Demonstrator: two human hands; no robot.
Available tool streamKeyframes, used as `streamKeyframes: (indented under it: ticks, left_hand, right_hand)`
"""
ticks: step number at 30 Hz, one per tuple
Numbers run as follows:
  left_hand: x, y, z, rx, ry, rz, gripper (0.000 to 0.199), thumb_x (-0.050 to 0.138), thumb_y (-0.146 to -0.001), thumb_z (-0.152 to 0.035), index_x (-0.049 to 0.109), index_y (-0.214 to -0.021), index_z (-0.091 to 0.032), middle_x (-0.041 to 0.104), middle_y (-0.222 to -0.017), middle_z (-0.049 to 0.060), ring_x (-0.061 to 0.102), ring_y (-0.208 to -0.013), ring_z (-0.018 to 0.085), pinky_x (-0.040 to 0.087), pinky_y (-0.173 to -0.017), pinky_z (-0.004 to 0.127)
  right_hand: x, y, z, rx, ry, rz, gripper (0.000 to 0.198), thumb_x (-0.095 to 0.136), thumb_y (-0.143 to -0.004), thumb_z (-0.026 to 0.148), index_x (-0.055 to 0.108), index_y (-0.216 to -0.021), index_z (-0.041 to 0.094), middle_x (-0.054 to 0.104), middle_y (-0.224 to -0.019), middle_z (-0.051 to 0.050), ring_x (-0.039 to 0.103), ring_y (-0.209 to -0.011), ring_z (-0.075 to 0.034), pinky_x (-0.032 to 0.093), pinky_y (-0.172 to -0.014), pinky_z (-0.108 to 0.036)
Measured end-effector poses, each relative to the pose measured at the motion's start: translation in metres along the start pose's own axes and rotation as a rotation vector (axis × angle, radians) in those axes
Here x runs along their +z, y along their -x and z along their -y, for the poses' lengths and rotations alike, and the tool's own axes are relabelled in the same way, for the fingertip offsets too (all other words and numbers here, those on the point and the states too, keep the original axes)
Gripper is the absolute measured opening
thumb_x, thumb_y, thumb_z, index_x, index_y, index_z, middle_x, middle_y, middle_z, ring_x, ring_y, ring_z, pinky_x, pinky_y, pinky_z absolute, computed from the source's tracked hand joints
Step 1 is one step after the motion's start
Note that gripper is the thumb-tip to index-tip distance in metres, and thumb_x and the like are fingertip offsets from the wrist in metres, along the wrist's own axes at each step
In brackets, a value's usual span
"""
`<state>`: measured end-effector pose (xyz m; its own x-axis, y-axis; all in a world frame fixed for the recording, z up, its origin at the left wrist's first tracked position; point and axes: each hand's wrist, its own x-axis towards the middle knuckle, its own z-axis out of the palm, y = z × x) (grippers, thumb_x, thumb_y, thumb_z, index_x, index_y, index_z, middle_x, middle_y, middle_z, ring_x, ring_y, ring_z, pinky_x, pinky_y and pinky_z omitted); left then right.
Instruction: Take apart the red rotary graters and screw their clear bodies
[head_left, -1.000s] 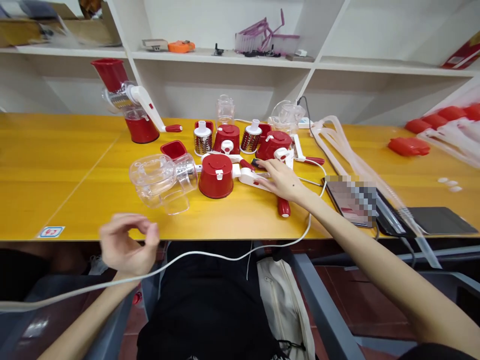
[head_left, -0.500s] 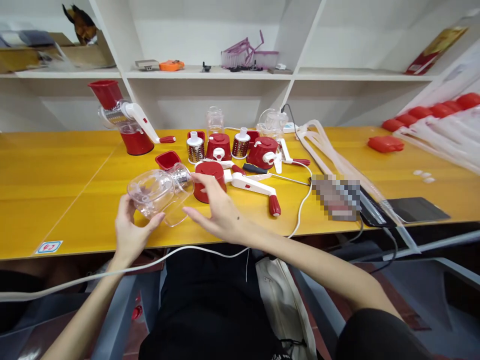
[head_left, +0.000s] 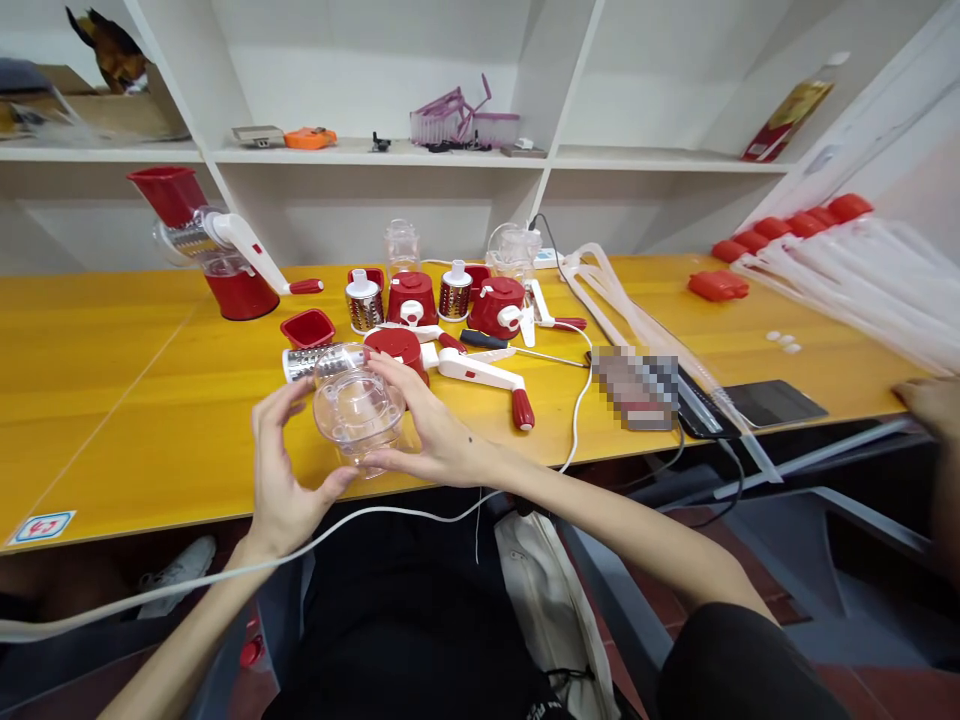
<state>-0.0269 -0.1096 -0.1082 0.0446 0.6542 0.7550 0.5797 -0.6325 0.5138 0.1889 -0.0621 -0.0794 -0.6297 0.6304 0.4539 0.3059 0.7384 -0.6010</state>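
Observation:
A clear plastic grater housing is held up over the table's front edge, its round rim turned toward me. My left hand curves around its left side, fingertips at the rim and thumb low near the base. From the right, my right hand grips it between fingers and thumb. Just behind lies a steel grater drum, partly hidden by the housing. A red square pusher rests beyond the drum. Close behind my right fingers is a red grater base, beside a white crank handle with a red grip.
An assembled rotary grater stands at the back left. Red bases, upright drums and a screwdriver lie behind. A white cable crosses the table. Clear strips, a dark tablet and another person's hand are right.
The housing has turned so its rim faces me and moved slightly right. My right hand has closed on it. The steel drum now shows behind it. Another person's hand has appeared at right.

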Motion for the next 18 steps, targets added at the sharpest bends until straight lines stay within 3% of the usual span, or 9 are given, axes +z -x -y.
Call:
streamKeyframes:
  ticks: [2,4,6,8,9,11,13,16,18]
  left_hand:
    - [0.004,-0.018,-0.002,0.029,0.068,0.046,0.098,0.082,-0.078,-0.068,0.038,-0.158,-0.031,0.049,-0.153,0.013,0.047,-0.144,0.039,0.037,-0.124,0.063]
    - [0.009,-0.031,-0.005,0.049,0.112,0.107,0.095,0.086,-0.079,-0.058,0.038,-0.158,-0.032,0.054,-0.150,0.012,0.052,-0.142,0.036,0.039,-0.124,0.061]
    - [0.012,-0.039,-0.006,0.057,0.130,0.141,0.087,0.086,-0.081,-0.051,0.043,-0.155,-0.032,0.060,-0.144,0.010,0.057,-0.137,0.033,0.043,-0.122,0.059]
    - [0.014,-0.043,-0.005,0.059,0.162,0.148,0.085,0.087,-0.079,-0.049,0.047,-0.152,-0.031,0.061,-0.142,0.010,0.059,-0.135,0.033,0.046,-0.119,0.057]
    - [0.014,-0.044,-0.003,0.059,0.189,0.152,0.086,0.088,-0.077,-0.050,0.048,-0.151,-0.030,0.061,-0.142,0.010,0.060,-0.134,0.033,0.047,-0.119,0.056]
    - [0.014,-0.046,0.002,0.068,0.235,0.157,0.087,0.089,-0.075,-0.050,0.049,-0.150,-0.029,0.060,-0.143,0.011,0.061,-0.133,0.032,0.049,-0.117,0.054]
    - [0.013,-0.048,0.006,0.075,0.255,0.172,0.088,0.089,-0.074,-0.049,0.049,-0.149,-0.028,0.061,-0.142,0.011,0.062,-0.132,0.032,0.051,-0.115,0.051]
    - [0.010,-0.053,0.011,0.056,0.248,0.224,0.090,0.089,-0.072,-0.053,0.048,-0.149,-0.027,0.060,-0.144,0.013,0.062,-0.132,0.034,0.052,-0.114,0.053]
    - [0.009,-0.056,0.013,0.054,0.217,0.252,0.092,0.087,-0.071,-0.057,0.048,-0.148,-0.027,0.058,-0.146,0.014,0.061,-0.133,0.036,0.050,-0.115,0.056]
  right_hand:
    - [-0.014,0.002,-0.006,-0.067,0.087,0.004,0.104,0.041,-0.087,0.079,0.022,-0.163,0.010,0.016,-0.166,-0.005,0.015,-0.164,-0.003,0.027,-0.147,-0.025]
    - [-0.038,0.006,-0.021,-0.037,0.217,-0.089,0.094,0.027,-0.091,0.079,0.036,-0.157,0.012,0.031,-0.160,-0.004,0.030,-0.155,0.001,0.036,-0.139,-0.019]
    - [-0.069,0.012,-0.046,0.180,0.360,-0.234,0.083,0.013,-0.096,0.072,0.057,-0.136,0.014,0.053,-0.139,-0.005,0.049,-0.127,0.004,0.047,-0.119,-0.015]
    - [-0.103,0.019,-0.077,0.359,0.434,-0.289,0.072,0.013,-0.101,0.057,0.064,-0.116,0.008,0.059,-0.121,-0.010,0.050,-0.105,0.002,0.046,-0.105,-0.018]
    - [-0.118,0.022,-0.093,0.440,0.472,-0.286,0.062,0.022,-0.101,0.050,0.064,-0.114,0.007,0.059,-0.117,-0.010,0.048,-0.101,0.002,0.044,-0.100,-0.017]
    - [-0.139,0.030,-0.124,0.564,0.537,-0.197,0.042,0.036,-0.098,0.032,0.062,-0.118,0.005,0.059,-0.115,-0.010,0.045,-0.097,0.002,0.042,-0.100,-0.016]
    - [-0.149,0.037,-0.147,0.639,0.591,-0.069,0.040,0.050,-0.091,0.026,0.061,-0.124,0.006,0.057,-0.118,-0.008,0.044,-0.103,0.002,0.043,-0.109,-0.018]
    - [-0.149,0.044,-0.170,0.674,0.646,0.069,0.046,0.053,-0.091,0.031,0.058,-0.130,0.007,0.053,-0.126,-0.008,0.044,-0.116,0.001,0.043,-0.121,-0.022]
    - [-0.146,0.046,-0.180,0.661,0.672,0.109,0.046,0.047,-0.095,0.037,0.058,-0.127,0.006,0.052,-0.127,-0.008,0.044,-0.117,0.002,0.044,-0.121,-0.021]
